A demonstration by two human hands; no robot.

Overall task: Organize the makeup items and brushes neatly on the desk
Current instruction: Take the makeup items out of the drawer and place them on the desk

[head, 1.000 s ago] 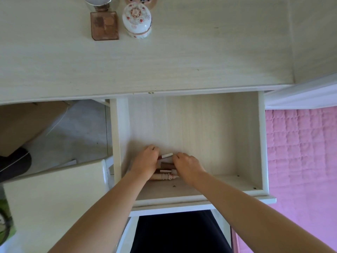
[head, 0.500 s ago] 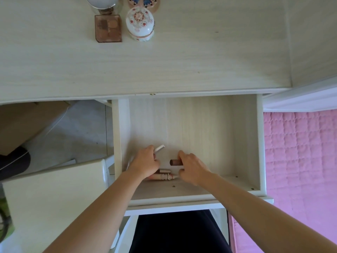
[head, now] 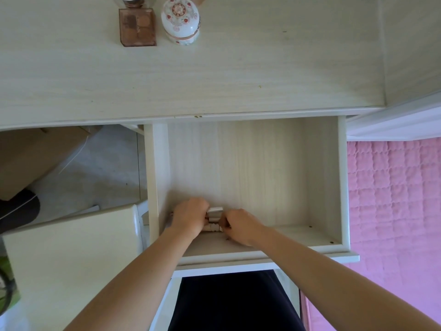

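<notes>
Both my hands reach into the open drawer (head: 322,187) of the pale wooden desk (head: 238,68). A small bundle of makeup sticks (head: 214,217), white and brown, lies at the drawer's near left and is squeezed between them. My left hand (head: 188,217) curls round the bundle's left ends. My right hand (head: 241,226) curls round the right ends. Most of each stick is hidden under my fingers.
At the back of the desk stand a pink square perfume bottle (head: 137,26) and a white flowered egg-shaped box (head: 180,20). A white chair (head: 71,259) is at the left, a pink quilted bed (head: 393,199) at the right.
My hands held separate sticks apart half a second ago. They have since come together and gathered the sticks into one bundle at the drawer's near left.
</notes>
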